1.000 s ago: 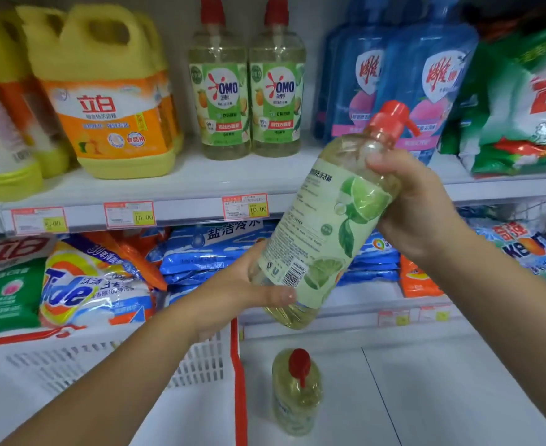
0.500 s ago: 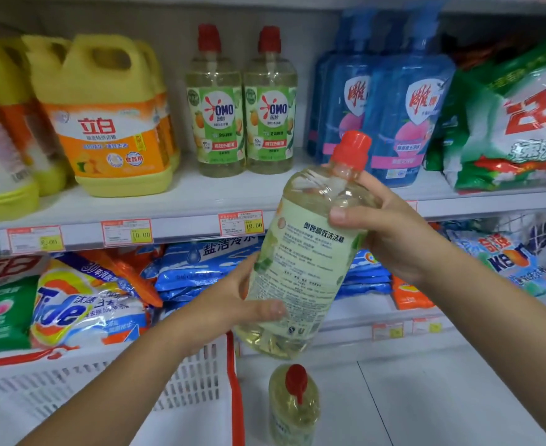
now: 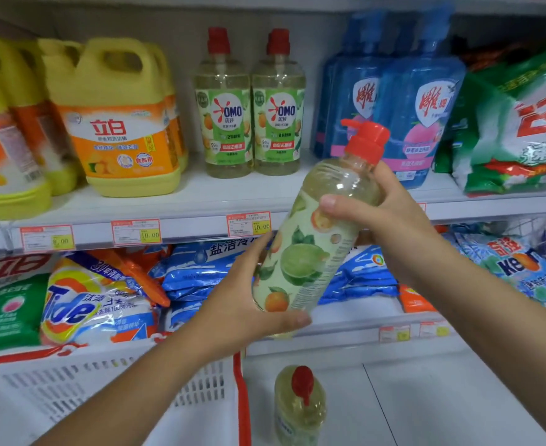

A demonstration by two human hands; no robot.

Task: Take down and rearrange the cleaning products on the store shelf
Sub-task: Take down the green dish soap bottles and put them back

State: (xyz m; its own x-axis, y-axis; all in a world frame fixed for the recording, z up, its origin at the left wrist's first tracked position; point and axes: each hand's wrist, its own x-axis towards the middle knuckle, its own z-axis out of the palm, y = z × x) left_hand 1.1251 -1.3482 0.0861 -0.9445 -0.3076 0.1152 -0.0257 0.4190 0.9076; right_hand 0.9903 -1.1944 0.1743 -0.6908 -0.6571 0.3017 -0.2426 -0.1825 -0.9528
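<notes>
A clear dish-soap bottle [image 3: 310, 249] with a red pump cap and a fruit label is tilted in front of the shelves. My left hand [image 3: 249, 300] grips its base from below. My right hand [image 3: 384, 217] grips its shoulder just under the cap. Two matching OMO bottles [image 3: 250, 123] stand upright side by side on the upper shelf [image 3: 201, 194]. Another such bottle [image 3: 299, 403] stands on the floor below my hands.
Yellow detergent jugs [image 3: 120, 123] fill the shelf's left side, blue refill pouches [image 3: 394, 91] and green powder bags [image 3: 522, 130] the right. Detergent bags [image 3: 91, 300] lie on the lower shelf. A white basket with red trim [image 3: 111, 391] sits at lower left.
The held bottle has been turned about its axis, so the fruit side of the label now faces me and the pump spout points left. The view has also dropped slightly.
</notes>
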